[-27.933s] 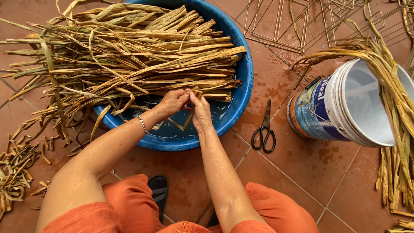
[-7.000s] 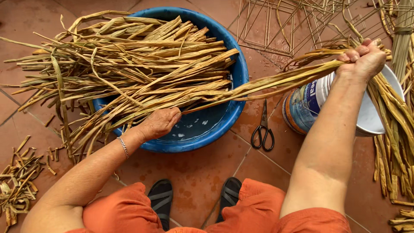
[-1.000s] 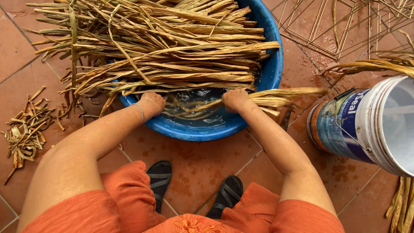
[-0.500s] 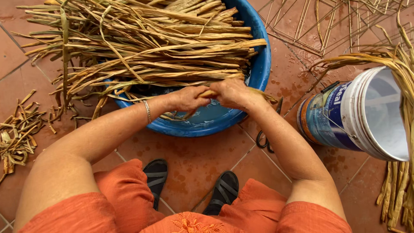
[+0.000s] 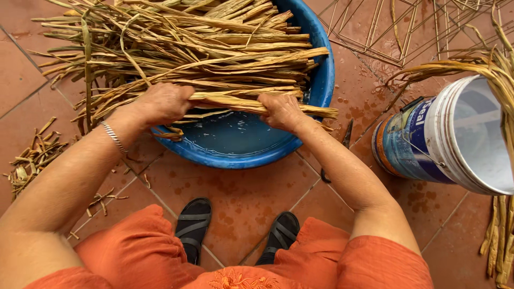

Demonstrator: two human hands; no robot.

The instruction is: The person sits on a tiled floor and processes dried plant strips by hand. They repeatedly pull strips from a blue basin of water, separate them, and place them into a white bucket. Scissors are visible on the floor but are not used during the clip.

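A white plastic bucket with a blue printed band lies tilted on its side at the right, its open mouth facing right, with long dried yellow-brown stalks draped over its rim. Just left of it, a pair of dark scissors lies on the floor, largely hidden behind the right forearm. Short cut scraps of dried stalk are scattered at the far left, well apart from the basin. Thin bare sticks lie criss-crossed at the top right.

The floor is of terracotta-red square tiles, wet and spotted near the basin. The person wears orange clothing and black sandals, and a thin silver bracelet on the left wrist.

A round blue plastic basin holds shallow water, and a big pile of long dried reed-like stalks lies across it, ends jutting past the left rim. The nearest bundle of those stalks lies level above the water at the near edge of the pile. The left hand is clenched around its left part, and the right hand is closed around it further right, with the bundle's end sticking out beyond the fist toward the basin's right rim.
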